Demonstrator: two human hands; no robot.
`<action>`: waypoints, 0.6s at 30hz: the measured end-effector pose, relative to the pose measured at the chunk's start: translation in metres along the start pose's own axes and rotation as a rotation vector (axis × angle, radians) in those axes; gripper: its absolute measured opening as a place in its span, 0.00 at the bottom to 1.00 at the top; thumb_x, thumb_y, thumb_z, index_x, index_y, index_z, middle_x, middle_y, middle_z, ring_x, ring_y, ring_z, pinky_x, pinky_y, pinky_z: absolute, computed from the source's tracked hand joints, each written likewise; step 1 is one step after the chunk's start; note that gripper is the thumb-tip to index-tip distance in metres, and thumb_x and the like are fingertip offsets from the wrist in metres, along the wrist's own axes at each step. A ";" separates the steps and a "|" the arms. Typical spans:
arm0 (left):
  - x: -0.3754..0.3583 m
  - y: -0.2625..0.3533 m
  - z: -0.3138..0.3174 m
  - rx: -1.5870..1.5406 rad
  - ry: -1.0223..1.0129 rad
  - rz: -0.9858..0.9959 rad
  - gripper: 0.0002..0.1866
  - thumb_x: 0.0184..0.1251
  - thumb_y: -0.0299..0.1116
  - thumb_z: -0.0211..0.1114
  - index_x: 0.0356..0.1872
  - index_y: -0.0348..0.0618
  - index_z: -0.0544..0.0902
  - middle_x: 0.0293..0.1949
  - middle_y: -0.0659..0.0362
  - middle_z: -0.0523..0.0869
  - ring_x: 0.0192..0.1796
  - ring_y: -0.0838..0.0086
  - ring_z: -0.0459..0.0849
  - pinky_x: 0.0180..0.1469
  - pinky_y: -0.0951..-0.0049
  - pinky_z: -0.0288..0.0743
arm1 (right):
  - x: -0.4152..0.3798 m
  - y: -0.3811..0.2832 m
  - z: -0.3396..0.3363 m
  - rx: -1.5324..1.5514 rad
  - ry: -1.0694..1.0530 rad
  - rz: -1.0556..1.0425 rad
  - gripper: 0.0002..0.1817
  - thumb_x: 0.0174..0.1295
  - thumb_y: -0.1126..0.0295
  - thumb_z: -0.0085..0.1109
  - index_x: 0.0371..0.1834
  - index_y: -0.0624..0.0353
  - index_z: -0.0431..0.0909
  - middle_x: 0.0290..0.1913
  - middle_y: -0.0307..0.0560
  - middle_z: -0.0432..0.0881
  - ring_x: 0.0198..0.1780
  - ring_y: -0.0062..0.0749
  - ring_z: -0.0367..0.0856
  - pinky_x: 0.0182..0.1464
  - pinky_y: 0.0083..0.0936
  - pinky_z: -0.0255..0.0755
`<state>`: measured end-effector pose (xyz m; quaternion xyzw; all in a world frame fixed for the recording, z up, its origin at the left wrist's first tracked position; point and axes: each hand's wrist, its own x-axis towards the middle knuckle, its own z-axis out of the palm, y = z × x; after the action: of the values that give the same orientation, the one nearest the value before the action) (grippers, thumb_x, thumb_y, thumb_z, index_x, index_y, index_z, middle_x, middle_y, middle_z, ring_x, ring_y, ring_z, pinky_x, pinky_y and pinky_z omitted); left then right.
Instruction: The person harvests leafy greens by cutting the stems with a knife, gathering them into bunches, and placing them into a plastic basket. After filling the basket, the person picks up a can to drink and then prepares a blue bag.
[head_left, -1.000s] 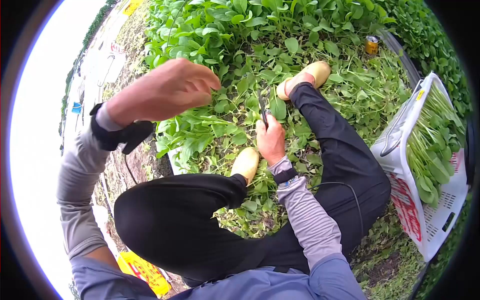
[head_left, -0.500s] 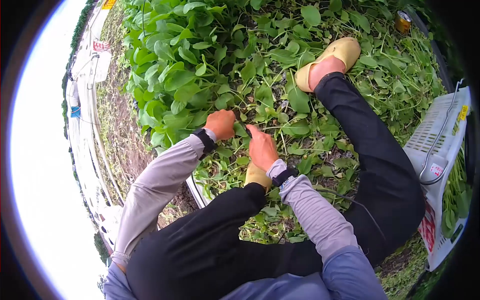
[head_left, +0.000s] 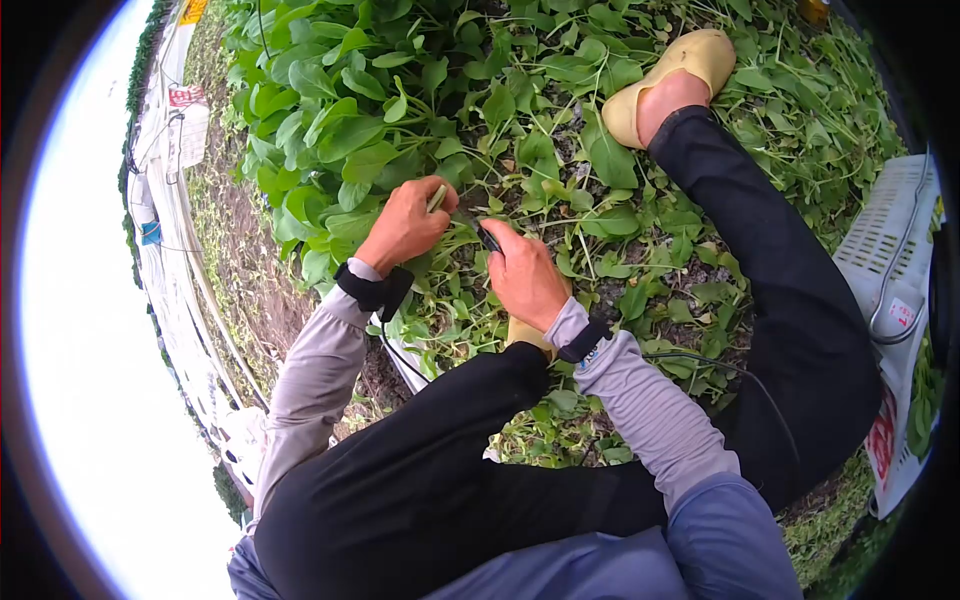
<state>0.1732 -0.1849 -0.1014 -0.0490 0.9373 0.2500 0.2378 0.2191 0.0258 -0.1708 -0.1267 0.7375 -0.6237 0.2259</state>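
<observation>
My left hand (head_left: 408,226) is closed around a pale green stem (head_left: 437,198) of a leafy plant, at the edge of the standing leafy greens (head_left: 330,120). Close by on the right, my right hand (head_left: 530,283) grips a small knife (head_left: 489,237) by its black handle. The blade points up and left toward my left hand and is hard to make out against the leaves. Dark bands with cables sit on both my wrists.
Cut leaves and stems (head_left: 610,220) litter the soil around my yellow clogs (head_left: 690,65). At the right stands a white plastic crate (head_left: 885,235) with greens in it. A can (head_left: 815,10) lies at the top right. Pale sheeting (head_left: 165,225) runs along the left.
My left hand has turned and drawn back a little, showing the stem in its grip. The knife handle shows more clearly in my right hand. The view has shifted slightly.
</observation>
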 end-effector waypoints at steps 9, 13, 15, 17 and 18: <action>0.010 -0.043 0.054 0.543 -0.280 -0.170 0.26 0.50 0.47 0.81 0.42 0.35 0.89 0.43 0.39 0.89 0.50 0.44 0.89 0.55 0.50 0.83 | -0.005 0.027 0.011 -0.193 -0.112 0.115 0.20 0.63 0.77 0.56 0.60 0.62 0.80 0.43 0.67 0.88 0.45 0.68 0.87 0.49 0.56 0.80; 0.010 -0.028 0.045 0.379 -0.269 -0.207 0.24 0.48 0.41 0.80 0.43 0.36 0.89 0.44 0.40 0.90 0.50 0.45 0.90 0.56 0.51 0.84 | 0.009 0.037 0.029 -0.274 -0.076 0.041 0.18 0.63 0.77 0.57 0.57 0.62 0.80 0.42 0.66 0.88 0.45 0.67 0.87 0.48 0.57 0.81; 0.007 -0.026 0.045 0.327 -0.280 -0.237 0.22 0.49 0.38 0.79 0.44 0.37 0.89 0.45 0.41 0.91 0.51 0.46 0.90 0.57 0.52 0.85 | 0.016 0.039 0.032 -0.325 -0.125 0.027 0.18 0.63 0.78 0.57 0.57 0.62 0.80 0.42 0.65 0.88 0.45 0.67 0.87 0.48 0.56 0.81; 0.004 -0.037 0.058 0.371 -0.179 -0.144 0.25 0.45 0.39 0.82 0.45 0.36 0.89 0.41 0.39 0.90 0.48 0.43 0.89 0.54 0.49 0.84 | 0.007 0.039 0.025 -0.301 -0.116 0.041 0.19 0.63 0.78 0.57 0.58 0.62 0.80 0.42 0.66 0.88 0.45 0.67 0.87 0.48 0.57 0.80; 0.003 -0.041 0.061 0.368 -0.183 -0.146 0.25 0.45 0.39 0.82 0.45 0.36 0.89 0.41 0.39 0.90 0.48 0.43 0.89 0.54 0.49 0.84 | 0.002 0.037 0.020 -0.282 -0.107 0.051 0.19 0.62 0.78 0.56 0.58 0.62 0.80 0.42 0.67 0.88 0.44 0.68 0.87 0.48 0.57 0.80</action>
<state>0.2045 -0.1903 -0.1678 -0.0498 0.9357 0.0602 0.3442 0.2306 0.0147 -0.2100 -0.1715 0.8076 -0.5003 0.2609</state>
